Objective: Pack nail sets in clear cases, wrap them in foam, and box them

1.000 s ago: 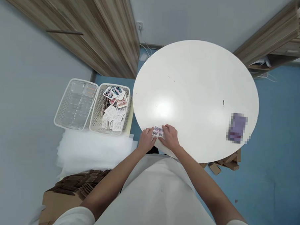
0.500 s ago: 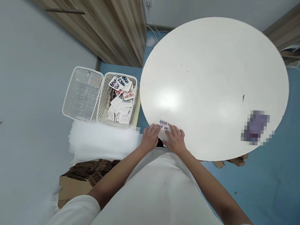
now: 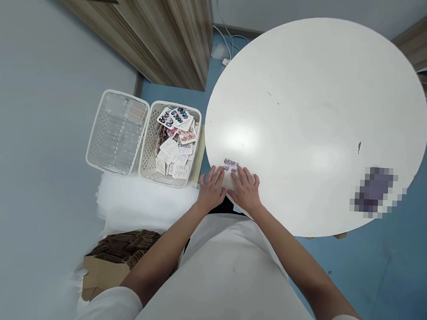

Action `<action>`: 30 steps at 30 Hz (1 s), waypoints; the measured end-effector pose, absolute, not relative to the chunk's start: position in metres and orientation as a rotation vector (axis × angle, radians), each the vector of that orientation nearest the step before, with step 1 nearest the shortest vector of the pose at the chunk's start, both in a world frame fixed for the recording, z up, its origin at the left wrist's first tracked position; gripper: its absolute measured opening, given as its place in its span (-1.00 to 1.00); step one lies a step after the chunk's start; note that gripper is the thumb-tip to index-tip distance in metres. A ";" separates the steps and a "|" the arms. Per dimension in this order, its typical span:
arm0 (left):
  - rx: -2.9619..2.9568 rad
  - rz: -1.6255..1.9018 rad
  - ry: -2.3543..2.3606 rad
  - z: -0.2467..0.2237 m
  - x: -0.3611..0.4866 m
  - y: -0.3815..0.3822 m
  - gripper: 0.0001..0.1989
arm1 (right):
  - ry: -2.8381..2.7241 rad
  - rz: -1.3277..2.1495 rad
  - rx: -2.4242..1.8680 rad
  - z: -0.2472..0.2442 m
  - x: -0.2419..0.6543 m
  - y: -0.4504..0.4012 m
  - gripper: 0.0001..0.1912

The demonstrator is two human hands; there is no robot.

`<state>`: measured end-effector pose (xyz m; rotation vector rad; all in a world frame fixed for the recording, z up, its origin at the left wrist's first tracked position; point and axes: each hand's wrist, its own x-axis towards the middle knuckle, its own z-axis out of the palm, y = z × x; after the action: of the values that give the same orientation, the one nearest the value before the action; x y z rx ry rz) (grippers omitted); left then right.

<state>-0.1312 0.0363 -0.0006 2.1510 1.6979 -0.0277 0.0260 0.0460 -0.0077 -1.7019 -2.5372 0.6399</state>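
Observation:
A small card with rows of shiny, bluish-purple oval pieces (image 3: 230, 165) lies flat near the front left edge of the white round table (image 3: 318, 103). My left hand (image 3: 211, 189) rests at the table edge, fingers spread, its fingertips at the card's lower left corner. On the other side, my right hand (image 3: 245, 188) lies with fingers apart on the tabletop, fingertips at the card's lower right. Neither hand is closed round anything.
Left of the table stand a white basket of similar cards (image 3: 168, 182) and a basket of clear plastic cases (image 3: 89, 143). White sheets (image 3: 141, 201) and folded cardboard (image 3: 105, 273) lie below them. A blurred purple item (image 3: 375, 188) sits at the table's right.
The card has moved slightly away from my body, farther onto the table. Both hands have shifted forward with it, and their fingers are more spread. The whole view has shifted a little.

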 end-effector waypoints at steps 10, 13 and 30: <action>2.112 -0.031 1.732 -0.004 -0.140 0.045 -0.45 | -2.461 0.690 -1.714 -0.007 0.012 0.055 -0.50; 2.108 -0.030 1.719 -0.005 -0.140 0.047 -0.46 | -2.465 0.690 -1.722 -0.008 0.010 0.057 -0.51; 2.141 -0.009 1.701 -0.007 -0.148 0.055 -0.44 | -2.482 0.718 -1.763 -0.008 0.002 0.065 -0.49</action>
<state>-0.1482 0.0549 -0.0071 2.1412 1.7012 -0.0087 0.0023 0.0650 -0.0085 -1.7627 -2.4821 0.7178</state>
